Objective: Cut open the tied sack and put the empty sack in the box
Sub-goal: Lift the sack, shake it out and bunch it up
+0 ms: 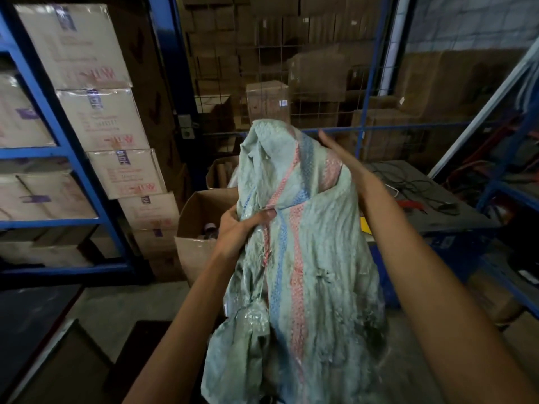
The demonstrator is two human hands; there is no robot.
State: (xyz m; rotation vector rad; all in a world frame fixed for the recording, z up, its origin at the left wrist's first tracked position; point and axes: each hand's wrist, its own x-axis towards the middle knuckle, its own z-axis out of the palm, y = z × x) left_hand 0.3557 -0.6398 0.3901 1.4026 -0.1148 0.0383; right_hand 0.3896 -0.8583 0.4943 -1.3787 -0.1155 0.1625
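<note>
A limp pale-green woven sack (309, 252) with pink and blue stripes hangs crumpled in front of me, held up in the air. My left hand (236, 228) grips a fold on its left side, thumb pressed over the cloth. My right hand (335, 153) lies against the sack's upper right edge, its fingers mostly hidden behind the cloth. Behind the sack, to the left, stands an open cardboard box (198, 217) with small items inside. The sack's lower end hangs near the floor.
Blue steel racking (67, 147) with stacked cartons fills the left. A wire mesh partition (291, 83) stands behind. A grey table (431, 199) at right carries cables and a red tool. A dark mat (32, 325) lies at lower left.
</note>
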